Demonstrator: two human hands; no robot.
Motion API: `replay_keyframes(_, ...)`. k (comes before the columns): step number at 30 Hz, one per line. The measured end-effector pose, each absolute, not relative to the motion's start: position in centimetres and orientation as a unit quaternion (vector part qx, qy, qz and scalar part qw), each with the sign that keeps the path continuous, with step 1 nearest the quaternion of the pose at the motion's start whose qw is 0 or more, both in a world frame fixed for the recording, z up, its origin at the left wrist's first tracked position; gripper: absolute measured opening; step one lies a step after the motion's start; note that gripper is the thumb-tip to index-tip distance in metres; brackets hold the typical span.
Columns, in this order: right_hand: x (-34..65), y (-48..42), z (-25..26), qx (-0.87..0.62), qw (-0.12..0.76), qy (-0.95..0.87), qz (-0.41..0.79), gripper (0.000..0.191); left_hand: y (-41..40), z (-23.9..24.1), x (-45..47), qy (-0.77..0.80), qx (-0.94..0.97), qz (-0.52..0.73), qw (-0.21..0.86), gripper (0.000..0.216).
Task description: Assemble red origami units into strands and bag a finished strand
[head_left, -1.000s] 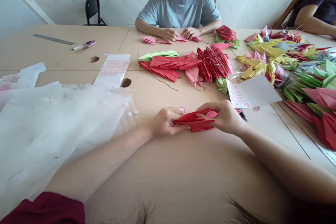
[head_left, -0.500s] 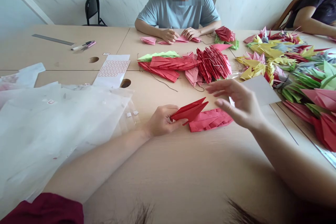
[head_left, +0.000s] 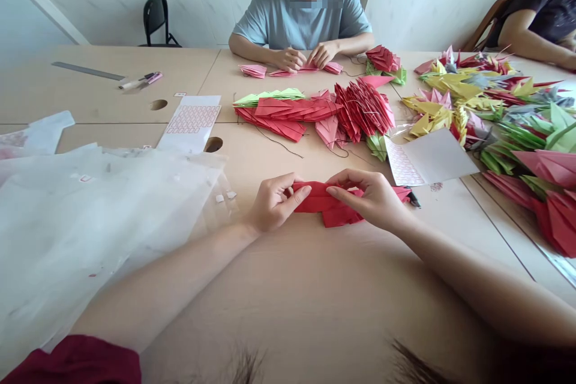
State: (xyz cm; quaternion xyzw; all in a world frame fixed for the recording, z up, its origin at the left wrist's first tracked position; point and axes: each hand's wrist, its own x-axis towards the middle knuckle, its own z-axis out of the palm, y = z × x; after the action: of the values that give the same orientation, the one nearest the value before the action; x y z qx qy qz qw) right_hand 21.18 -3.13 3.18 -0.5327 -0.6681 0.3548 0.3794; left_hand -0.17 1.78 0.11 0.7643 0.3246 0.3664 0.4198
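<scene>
A folded red paper piece is stretched between my two hands, just above the table. My left hand pinches its left end between thumb and fingers. At its right end, my right hand pinches the upper edge the same way. Below and behind it lies a row of overlapping folded red paper pieces, partly covered by my right hand. A dark pen tip shows just right of that row, beside my right wrist.
Translucent plastic bags spread over the left. Sticker sheets lie beyond them; another folded sheet is at right. Red folded paper bundles sit ahead, colourful paper cranes at right. A co-worker handles pink paper opposite.
My right hand has come down and left and now pinches the red paper. The piece, pointed toward the right before, is now held flat and level between both hands.
</scene>
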Motion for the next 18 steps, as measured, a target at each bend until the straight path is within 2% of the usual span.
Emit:
replay_keyframes(7, 19.7, -3.5, 2.6, -0.509, 0.387, -0.684, 0.352, 0.015, 1.3, 0.1, 0.4, 0.261, 0.819, 0.373, 0.349, 0.013)
replay_keyframes(18, 20.4, -2.9, 1.4, -0.536, 0.396, -0.643, 0.377, 0.019, 1.5, 0.2, 0.3, 0.331, 0.72, 0.431, 0.432, 0.03)
